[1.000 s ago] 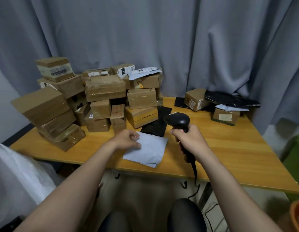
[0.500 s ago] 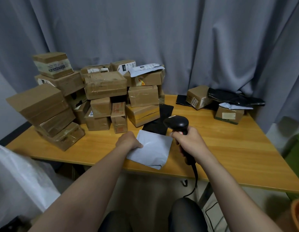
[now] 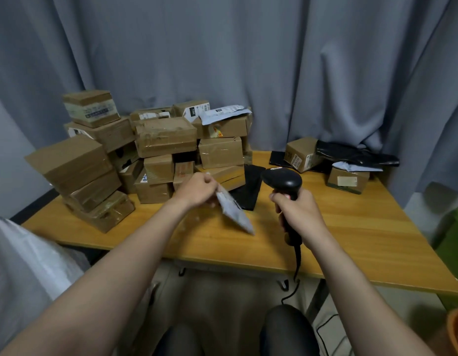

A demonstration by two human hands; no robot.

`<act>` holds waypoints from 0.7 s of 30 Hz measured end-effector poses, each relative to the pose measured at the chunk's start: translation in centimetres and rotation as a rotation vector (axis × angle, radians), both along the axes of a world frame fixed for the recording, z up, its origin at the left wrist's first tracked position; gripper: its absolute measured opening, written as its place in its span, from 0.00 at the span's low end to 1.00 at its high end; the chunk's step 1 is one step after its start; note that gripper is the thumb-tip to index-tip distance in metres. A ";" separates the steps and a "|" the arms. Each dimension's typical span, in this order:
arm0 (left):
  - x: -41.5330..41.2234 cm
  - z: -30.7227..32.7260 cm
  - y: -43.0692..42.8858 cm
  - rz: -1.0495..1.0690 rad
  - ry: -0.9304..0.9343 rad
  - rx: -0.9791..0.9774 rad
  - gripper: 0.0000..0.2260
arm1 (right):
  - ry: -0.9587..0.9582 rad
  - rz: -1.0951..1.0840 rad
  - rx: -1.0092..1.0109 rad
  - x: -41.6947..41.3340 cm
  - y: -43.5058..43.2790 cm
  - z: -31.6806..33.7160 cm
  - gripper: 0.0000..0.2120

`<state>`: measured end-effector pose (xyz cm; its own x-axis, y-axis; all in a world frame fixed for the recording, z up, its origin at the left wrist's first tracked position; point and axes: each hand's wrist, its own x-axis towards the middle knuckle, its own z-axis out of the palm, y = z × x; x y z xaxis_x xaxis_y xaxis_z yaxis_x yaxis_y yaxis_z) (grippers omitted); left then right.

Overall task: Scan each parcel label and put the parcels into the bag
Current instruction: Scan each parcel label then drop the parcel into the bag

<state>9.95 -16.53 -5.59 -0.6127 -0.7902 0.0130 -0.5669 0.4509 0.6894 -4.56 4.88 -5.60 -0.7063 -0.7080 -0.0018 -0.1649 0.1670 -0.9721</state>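
Wooden table (image 3: 364, 227), grey mailer (image 3: 234, 210) slanting down-right

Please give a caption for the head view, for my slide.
Left hand holds a grey mailer tilted over the table; right hand grips a barcode scanner near stacked cardboard parcels.

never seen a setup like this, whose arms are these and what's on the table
No machine here: a person wears a camera on the head, so the picture looks down along their own arms. The left hand pinches a grey mailer, tilted over the table. The right hand grips a corded black scanner. Cardboard boxes are stacked at the back left; two more boxes and black mailers lie back right. A white bag shows lower left.
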 end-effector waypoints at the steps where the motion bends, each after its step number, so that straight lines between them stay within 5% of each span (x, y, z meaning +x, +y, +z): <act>1: 0.1 0.2 0.1 -0.012 -0.050 -0.083 0.12 | 0.002 -0.003 0.003 0.2 0.0 0.0 0.08; 5: 0.3 -0.6 0.2 -0.139 -0.177 -0.107 0.03 | 0.012 0.017 0.030 0.9 0.2 -0.2 0.08; 13: -0.4 1.8 0.6 -0.083 0.020 -0.069 0.16 | 0.060 0.169 0.124 1.9 1.5 0.5 0.10; 21: 0.4 3.8 -1.1 -0.092 -0.069 -0.165 0.02 | 0.217 0.198 0.187 3.6 2.7 1.7 0.15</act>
